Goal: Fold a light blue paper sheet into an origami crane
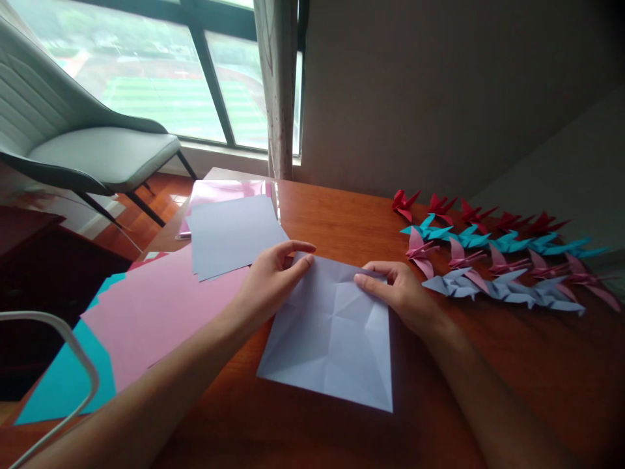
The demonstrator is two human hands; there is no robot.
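Our left hand [273, 279] and right hand [401, 292] each pinch the far edge of one creased sheet [332, 342] lying flat on the table [342, 221]; four rows of cranes [508, 243] sit beside it.

Both bare forearms reach forward and angle toward each other. The left hand [273, 277] lies knuckles up, thumb stretched over straight fingers in a light pinch. The right hand [398, 290] curls, forefinger pointing at the left fingertips, just apart.
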